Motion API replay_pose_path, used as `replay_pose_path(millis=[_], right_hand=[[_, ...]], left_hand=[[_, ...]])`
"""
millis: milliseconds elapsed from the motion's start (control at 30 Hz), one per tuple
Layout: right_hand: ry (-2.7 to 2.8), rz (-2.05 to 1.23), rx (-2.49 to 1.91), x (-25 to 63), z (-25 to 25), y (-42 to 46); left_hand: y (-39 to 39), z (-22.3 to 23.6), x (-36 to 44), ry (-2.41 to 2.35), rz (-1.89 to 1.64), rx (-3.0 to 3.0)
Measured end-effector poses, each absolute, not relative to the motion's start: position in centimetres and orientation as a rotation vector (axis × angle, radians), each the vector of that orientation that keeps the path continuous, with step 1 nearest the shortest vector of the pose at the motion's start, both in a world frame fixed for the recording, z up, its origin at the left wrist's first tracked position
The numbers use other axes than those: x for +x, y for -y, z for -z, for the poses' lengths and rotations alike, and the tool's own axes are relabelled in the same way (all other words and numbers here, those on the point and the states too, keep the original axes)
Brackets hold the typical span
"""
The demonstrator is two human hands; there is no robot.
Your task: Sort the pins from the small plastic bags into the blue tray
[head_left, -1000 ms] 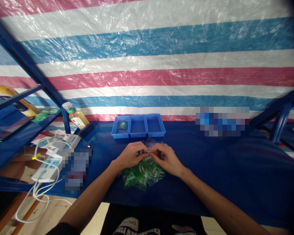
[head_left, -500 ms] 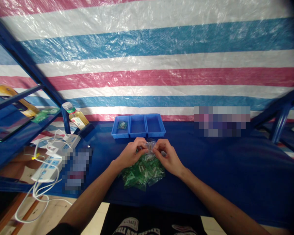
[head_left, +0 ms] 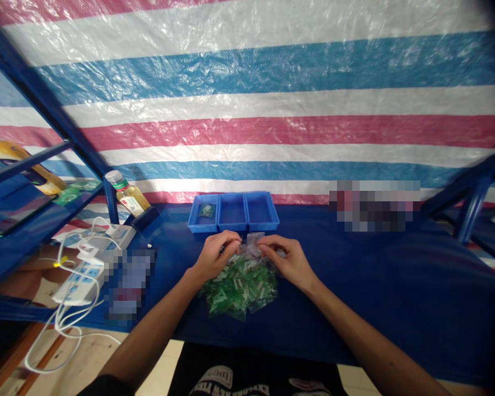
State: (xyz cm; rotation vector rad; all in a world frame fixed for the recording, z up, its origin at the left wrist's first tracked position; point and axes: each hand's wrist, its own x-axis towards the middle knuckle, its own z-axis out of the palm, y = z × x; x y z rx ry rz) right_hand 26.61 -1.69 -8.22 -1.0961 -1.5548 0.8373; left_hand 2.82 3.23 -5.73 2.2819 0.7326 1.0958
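Note:
A heap of small clear plastic bags [head_left: 239,289] holding green parts lies on the blue bench in front of me. My left hand [head_left: 216,256] hovers over the heap's left side, its fingers curled around a small dark item [head_left: 222,248]. My right hand [head_left: 286,261] sits at the heap's upper right, fingertips pinching a clear plastic bag [head_left: 253,242] that stands above the heap. Whatever that bag contains is too small to tell.
A blue three-compartment bin [head_left: 233,204] stands just beyond my hands, with a bagged green part [head_left: 206,210] in its left compartment. On the left are a white power strip [head_left: 80,283], white cables and a juice bottle [head_left: 127,193]. Blue shelving flanks the bench.
My hands have drawn apart, the left moving left and slightly back from the bag they held between them. The bag now stays at my right fingertips.

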Motion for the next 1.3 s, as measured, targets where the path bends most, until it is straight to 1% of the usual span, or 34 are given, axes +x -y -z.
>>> replay_pose_path(millis=[200,367,467,667,800,967,1300], right_hand=[[1.579,-0.901,-1.044,26.5,8.1,1.4],[1.567,-0.89,-1.15,26.7,8.8,1.2],[1.528,-0.832,-1.165,26.9,8.8,1.1],[1.515,-0.689,-1.254,27.1,8.9,1.0],[1.719,-0.488,-1.345,27.1,9.1,0.8],[1.929,-0.426,-1.372,26.7,9.5,0.8],[1.931,-0.246,-1.482,26.7,10.3,0.9]], left_hand=[[-3.2,5.9,2.7,-0.76,-1.054,2.303],[-3.3,5.8,2.7,-0.824,-1.026,2.343],[-3.6,5.8,2.9,-0.927,-0.966,2.394],[-4.2,6.5,3.0,-0.99,-0.697,2.526],[-4.2,6.6,2.9,-1.014,-0.555,2.584],[-4.1,6.1,2.9,-1.023,-0.396,2.66],[-4.3,6.7,2.7,-1.109,-0.326,2.734]])
